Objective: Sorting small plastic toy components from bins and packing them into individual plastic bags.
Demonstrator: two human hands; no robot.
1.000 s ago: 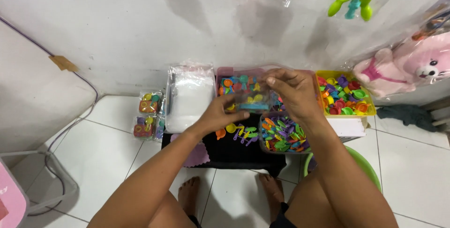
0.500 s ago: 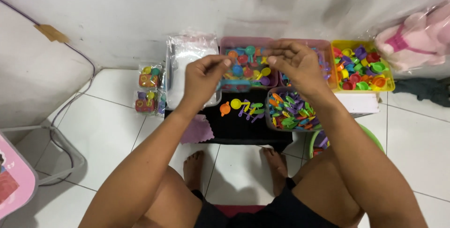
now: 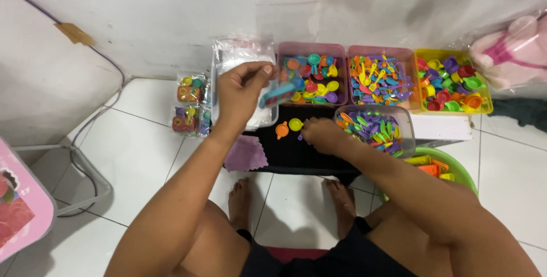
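The hands have parted since a moment ago: the left hand now pinches a small clear bag of toy pieces above the black mat, while the right hand, fingers curled, has dropped to the loose pieces there.

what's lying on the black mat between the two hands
In the head view, between the left hand and right hand, the black mat carries a small orange plastic pan and a yellow one.
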